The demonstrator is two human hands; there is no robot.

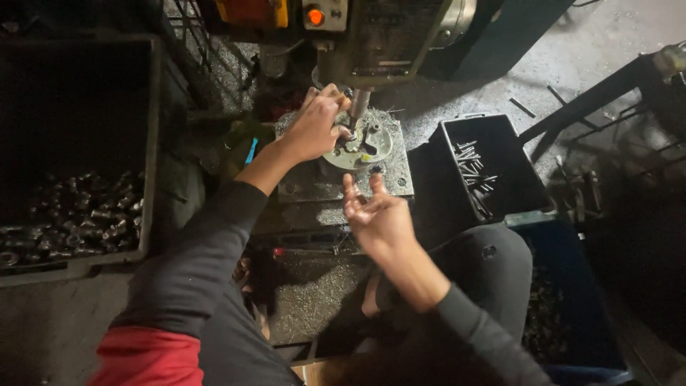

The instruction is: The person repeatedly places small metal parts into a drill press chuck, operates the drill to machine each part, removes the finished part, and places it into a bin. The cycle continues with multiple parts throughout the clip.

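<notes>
Two bare hands at a drill press: left hand [314, 127] rests fingers on the round metal fixture [359, 145] under the vertical spindle [359, 106], grip hidden, cannot tell if pinching a part. Right hand [376, 214] open, palm up, empty, just nearer the body than the fixture. Left crate [151, 143] holds metal bushings [75, 218]; right bin [516, 154] holds pins [473, 166]. Dim, small parts unclear.

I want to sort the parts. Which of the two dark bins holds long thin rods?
The bin on the right, beside the drill table, holds thin rods. The left bin holds short, chunky metal pieces.
</notes>
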